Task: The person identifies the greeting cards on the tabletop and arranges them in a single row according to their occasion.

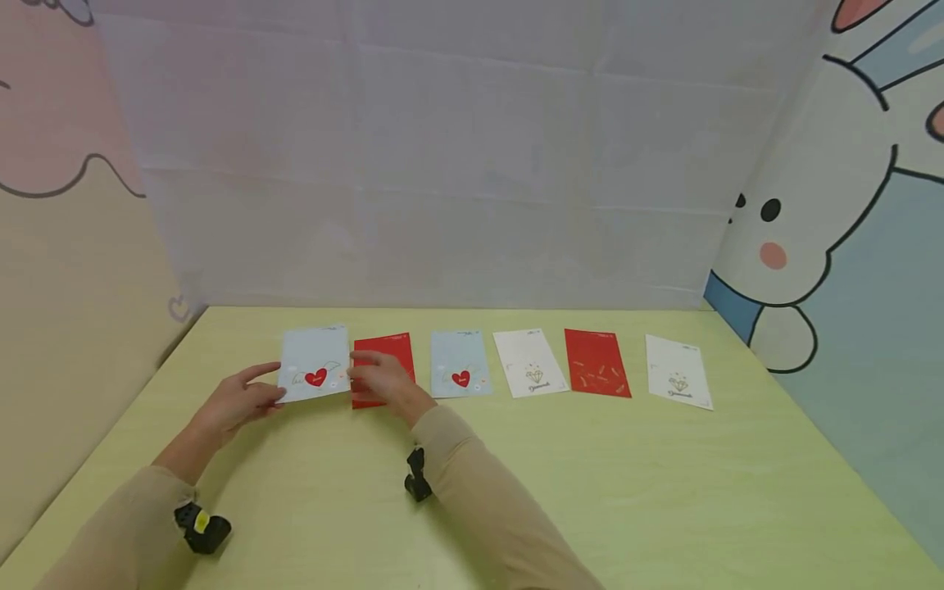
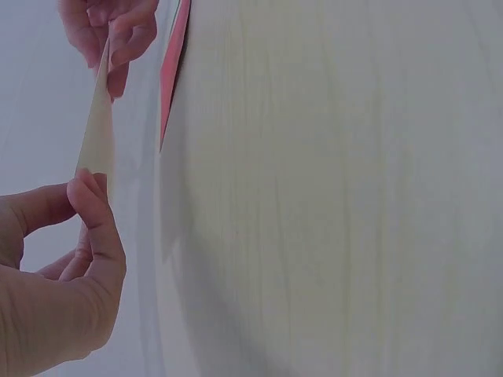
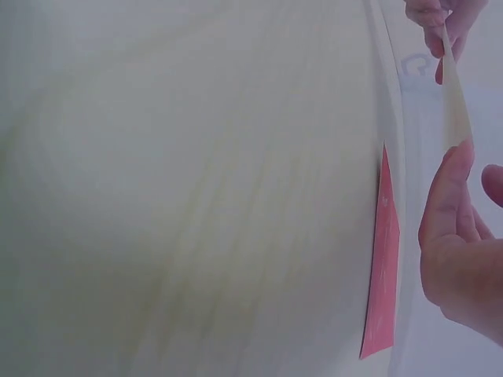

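A light blue card [image 1: 314, 352] with a red heart is held up by its side edges between both hands, tilted above the table. At its lower left, the left hand [image 1: 239, 397] pinches the edge between thumb and fingers. On the opposite edge the right hand [image 1: 387, 381] holds it, with the thumb tip against the card [image 3: 456, 118] in the right wrist view and another finger standing off from it. Behind the right hand lies a red card [image 1: 394, 348], partly covered by that hand. The raised card appears nearly edge-on in the left wrist view.
To the right, in a row, lie another light blue heart card [image 1: 460, 356], a white diamond card [image 1: 531, 356], a red card [image 1: 597, 360] and a second white card [image 1: 678, 369]. The pale green-yellow table [image 1: 664, 492] meets a white backdrop [image 1: 442, 205] behind them.
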Motion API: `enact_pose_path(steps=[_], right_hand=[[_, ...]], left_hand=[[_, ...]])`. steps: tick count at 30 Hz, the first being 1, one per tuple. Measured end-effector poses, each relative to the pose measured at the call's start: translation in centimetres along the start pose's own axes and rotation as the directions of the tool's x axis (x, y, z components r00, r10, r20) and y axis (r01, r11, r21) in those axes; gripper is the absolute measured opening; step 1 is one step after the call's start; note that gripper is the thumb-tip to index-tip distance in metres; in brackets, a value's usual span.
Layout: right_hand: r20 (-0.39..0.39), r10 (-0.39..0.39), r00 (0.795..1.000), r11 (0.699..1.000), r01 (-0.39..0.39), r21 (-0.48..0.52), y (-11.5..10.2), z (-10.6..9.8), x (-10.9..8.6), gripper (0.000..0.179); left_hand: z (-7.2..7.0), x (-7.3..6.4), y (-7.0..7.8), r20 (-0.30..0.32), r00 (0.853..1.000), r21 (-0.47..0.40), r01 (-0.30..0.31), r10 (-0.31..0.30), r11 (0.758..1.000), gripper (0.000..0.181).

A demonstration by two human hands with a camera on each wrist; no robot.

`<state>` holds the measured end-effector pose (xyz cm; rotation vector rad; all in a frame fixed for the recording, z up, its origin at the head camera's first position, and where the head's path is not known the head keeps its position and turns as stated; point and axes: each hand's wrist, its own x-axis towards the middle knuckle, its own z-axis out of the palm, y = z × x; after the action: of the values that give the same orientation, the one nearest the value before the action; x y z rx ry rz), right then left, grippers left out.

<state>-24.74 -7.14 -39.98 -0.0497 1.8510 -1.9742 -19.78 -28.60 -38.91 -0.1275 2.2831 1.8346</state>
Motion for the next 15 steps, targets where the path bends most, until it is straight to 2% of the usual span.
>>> enact_pose_path(steps=[15], right_hand=[[0.103,-0.032,0.994,0.997,0.038,-0.06,-0.2,-3.6,-0.9,0.04]], left_hand=[[2.0,-2.0,0.8,0.111,0.994,0.006,-0.008,0.007,1.0,0.073]])
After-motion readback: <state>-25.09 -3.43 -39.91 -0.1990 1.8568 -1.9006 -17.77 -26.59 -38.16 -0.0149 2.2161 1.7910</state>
